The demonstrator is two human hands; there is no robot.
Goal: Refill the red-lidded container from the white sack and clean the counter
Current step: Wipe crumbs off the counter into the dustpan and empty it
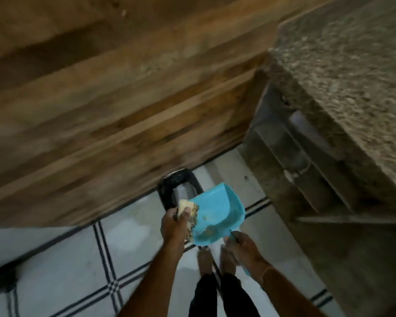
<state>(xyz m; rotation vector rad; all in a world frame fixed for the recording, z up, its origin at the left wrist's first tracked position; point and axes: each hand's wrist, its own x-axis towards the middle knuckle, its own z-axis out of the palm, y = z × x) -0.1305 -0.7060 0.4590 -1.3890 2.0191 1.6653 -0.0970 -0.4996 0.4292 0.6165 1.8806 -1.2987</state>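
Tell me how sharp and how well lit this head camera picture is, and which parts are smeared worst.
Head view: dim indoor light, no glare; motion blur streaks the wooden cabinet front and granite counter most; wide-angle lens tilts the edges; the blue dustpan, left hand and right hand are soft but readable.

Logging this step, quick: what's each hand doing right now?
Left hand: closed on a yellowish cloth.
Right hand: closed on the blue dustpan handle.
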